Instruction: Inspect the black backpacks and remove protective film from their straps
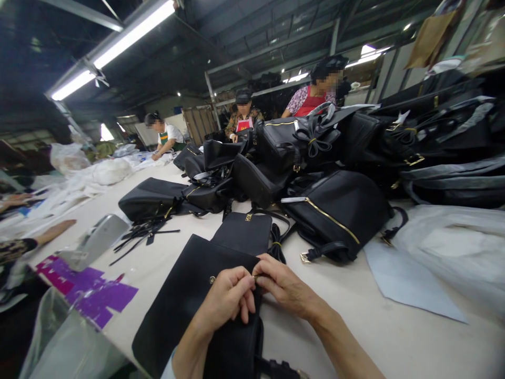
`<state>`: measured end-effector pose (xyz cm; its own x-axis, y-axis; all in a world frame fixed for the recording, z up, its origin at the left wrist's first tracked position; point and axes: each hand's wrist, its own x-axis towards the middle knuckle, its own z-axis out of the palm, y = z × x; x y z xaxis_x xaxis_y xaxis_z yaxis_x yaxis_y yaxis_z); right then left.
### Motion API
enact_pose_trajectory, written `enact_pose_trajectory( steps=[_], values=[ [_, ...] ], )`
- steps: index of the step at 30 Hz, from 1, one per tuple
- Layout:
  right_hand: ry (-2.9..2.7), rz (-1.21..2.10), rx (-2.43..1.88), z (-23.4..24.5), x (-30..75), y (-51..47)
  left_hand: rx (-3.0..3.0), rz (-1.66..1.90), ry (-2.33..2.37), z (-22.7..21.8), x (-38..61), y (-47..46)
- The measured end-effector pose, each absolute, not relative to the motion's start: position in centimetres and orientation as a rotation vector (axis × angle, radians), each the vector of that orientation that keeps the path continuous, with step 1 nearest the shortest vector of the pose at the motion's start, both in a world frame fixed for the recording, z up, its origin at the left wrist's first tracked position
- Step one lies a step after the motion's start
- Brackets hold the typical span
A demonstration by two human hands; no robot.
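A black leather bag (pixel 177 297) lies on the table in front of me, with a round metal snap (pixel 212 280) on its face. Over the bag's right edge, my left hand (pixel 226 295) is closed, thumb and forefinger pinched together. Its fingertips meet those of my right hand (pixel 286 284), which is also pinched. A tiny gold-coloured glint shows between them; what it is stays hidden by the fingers. Just beyond the bag lies a black flap piece (pixel 240 234) with gold lettering, and beside it a coiled black strap (pixel 278 245) tied with a yellow band.
A heap of black bags (pixel 268 142) covers the far table. One zipped bag (pixel 335 210) lies nearer, by a pale sheet (pixel 410 279) and clear plastic (pixel 457 247). At left are a tape dispenser (pixel 98 239), purple tape (pixel 94 295) and another person's hand (pixel 57 231). Several co-workers stand beyond.
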<state>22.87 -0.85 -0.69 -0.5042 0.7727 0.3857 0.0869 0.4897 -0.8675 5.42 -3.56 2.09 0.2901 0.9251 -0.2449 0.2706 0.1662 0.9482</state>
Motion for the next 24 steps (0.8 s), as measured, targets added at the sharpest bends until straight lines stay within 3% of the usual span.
enact_pose_trajectory(
  steps=[11, 18, 24],
  values=[
    [-1.870, 1.116, -0.790, -1.2, 22.7, -0.8, 1.325, 0.683, 1.195, 1.8, 5.1, -3.5],
    [-1.900, 1.076, -0.819, -0.9, 22.9, -0.8, 1.672, 0.900, 1.544, 2.5, 6.6, -4.3],
    [-1.907, 1.164, -0.828, -0.8, 22.9, -0.8, 1.697, 0.778, 1.445, 2.1, 6.4, -4.2]
  ],
)
